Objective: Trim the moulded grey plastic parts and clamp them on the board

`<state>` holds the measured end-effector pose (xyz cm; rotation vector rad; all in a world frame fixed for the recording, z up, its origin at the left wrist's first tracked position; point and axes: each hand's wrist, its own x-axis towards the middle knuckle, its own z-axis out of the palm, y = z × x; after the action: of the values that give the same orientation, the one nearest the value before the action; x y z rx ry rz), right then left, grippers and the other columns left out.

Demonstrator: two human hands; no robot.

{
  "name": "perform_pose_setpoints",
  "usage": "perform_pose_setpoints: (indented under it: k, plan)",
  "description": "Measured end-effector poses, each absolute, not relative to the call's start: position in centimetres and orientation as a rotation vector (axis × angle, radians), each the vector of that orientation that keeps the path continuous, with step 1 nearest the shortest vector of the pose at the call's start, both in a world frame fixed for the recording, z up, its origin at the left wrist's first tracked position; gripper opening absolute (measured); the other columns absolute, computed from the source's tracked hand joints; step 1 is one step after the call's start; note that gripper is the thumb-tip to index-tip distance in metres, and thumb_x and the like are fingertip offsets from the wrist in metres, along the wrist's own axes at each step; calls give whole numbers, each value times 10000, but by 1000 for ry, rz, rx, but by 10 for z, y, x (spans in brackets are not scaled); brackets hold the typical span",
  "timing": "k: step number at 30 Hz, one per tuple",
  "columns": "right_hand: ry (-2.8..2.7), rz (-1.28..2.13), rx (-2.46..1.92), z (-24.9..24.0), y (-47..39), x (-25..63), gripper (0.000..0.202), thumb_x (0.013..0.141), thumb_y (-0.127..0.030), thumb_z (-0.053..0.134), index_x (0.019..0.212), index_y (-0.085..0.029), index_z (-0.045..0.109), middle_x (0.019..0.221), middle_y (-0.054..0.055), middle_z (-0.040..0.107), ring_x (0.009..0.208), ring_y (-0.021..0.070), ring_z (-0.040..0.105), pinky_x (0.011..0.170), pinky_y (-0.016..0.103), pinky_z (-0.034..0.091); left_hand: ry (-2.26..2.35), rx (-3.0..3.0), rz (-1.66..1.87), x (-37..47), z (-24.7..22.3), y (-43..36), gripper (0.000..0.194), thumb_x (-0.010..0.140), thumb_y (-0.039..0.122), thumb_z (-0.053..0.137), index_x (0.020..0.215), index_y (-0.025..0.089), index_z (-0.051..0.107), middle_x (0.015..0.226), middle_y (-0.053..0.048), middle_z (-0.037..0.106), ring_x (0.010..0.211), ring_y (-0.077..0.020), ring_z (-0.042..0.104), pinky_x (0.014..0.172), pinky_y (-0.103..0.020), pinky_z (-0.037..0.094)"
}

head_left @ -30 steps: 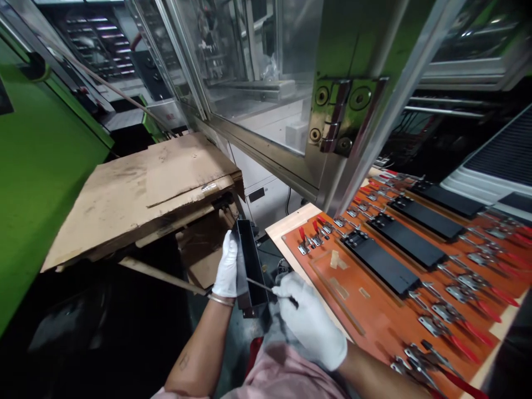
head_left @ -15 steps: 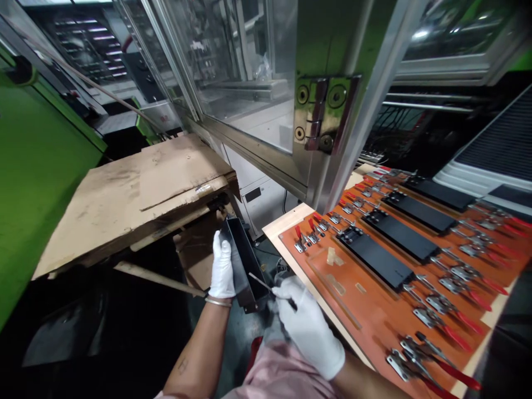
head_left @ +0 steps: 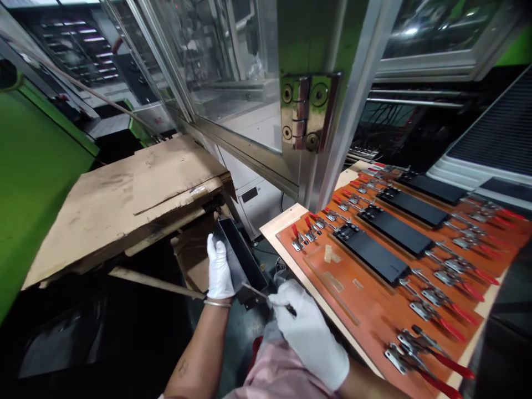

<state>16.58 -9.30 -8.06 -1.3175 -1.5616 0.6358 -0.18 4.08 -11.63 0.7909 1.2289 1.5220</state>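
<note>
A long, dark open box (head_left: pixel 241 257) is tilted in front of me, its hollow side facing up and right. My left hand (head_left: pixel 220 270), in a white glove, grips its left side, with the thumb on the outer wall. A thin metal tool (head_left: pixel 254 290) is pinched in my gloved right hand (head_left: pixel 305 327); its tip lies over the lower part of the box. Whether the tip touches the box I cannot tell. To the right, several black rectangular parts (head_left: pixel 372 252) lie in rows on an orange board (head_left: pixel 353 293).
Toggle clamps (head_left: pixel 440 310) with red handles line both sides of the orange board. At left, cardboard (head_left: pixel 124 194) covers a bench. A framed glass door (head_left: pixel 236 83) with a metal hinge (head_left: pixel 310 113) stands ahead. A stick (head_left: pixel 158 282) juts out below the bench.
The box has turned slightly, showing more of its outer left wall. The tool's tip has moved from inside the box toward its lower left side. The whole view has shifted a little.
</note>
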Motion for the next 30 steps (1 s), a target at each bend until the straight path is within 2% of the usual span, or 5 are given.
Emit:
perform_pose_setpoints:
  k: [3, 6, 13, 23, 30]
  plan:
    - [-1557, 619, -1354, -80, -92, 165, 213, 862, -66, 499, 715, -217, 530, 732, 4, 590, 714, 148, 576, 705, 272, 483, 1301, 797, 1659, 1, -113, 40, 767, 862, 567, 614, 1513, 305, 305, 1567, -9, 398, 1442, -218, 356, 1195, -335, 299]
    - [-1583, 575, -1342, -83, -91, 163, 218, 874, -73, 488, 706, -210, 513, 727, 10, 586, 697, 148, 576, 687, 279, 479, 1328, 837, 1720, 1, -114, 40, 760, 866, 556, 614, 1507, 261, 331, 1548, -40, 430, 1444, -202, 351, 1199, -312, 275]
    - [-1529, 674, -1229, -90, -90, 164, 191, 870, -62, 492, 753, -201, 552, 762, 7, 600, 759, 141, 610, 779, 275, 516, 1364, 919, 1716, -3, -111, 37, 835, 852, 594, 606, 1526, 217, 289, 1589, -78, 355, 1454, -192, 330, 1205, -286, 232]
    - [-1546, 648, -1197, -85, -91, 166, 193, 849, -36, 494, 783, -195, 581, 792, 13, 622, 784, 135, 633, 799, 252, 528, 1379, 950, 1713, 1, -104, 34, 893, 804, 660, 616, 1519, 223, 304, 1594, -94, 342, 1462, -224, 313, 1211, -321, 228]
    - [-1603, 670, -1236, -82, -88, 171, 209, 815, -32, 468, 787, -199, 591, 797, 14, 623, 787, 142, 621, 792, 262, 517, 1374, 980, 1716, -1, -109, 35, 903, 802, 655, 623, 1520, 213, 300, 1609, -90, 307, 1476, -210, 280, 1222, -312, 191]
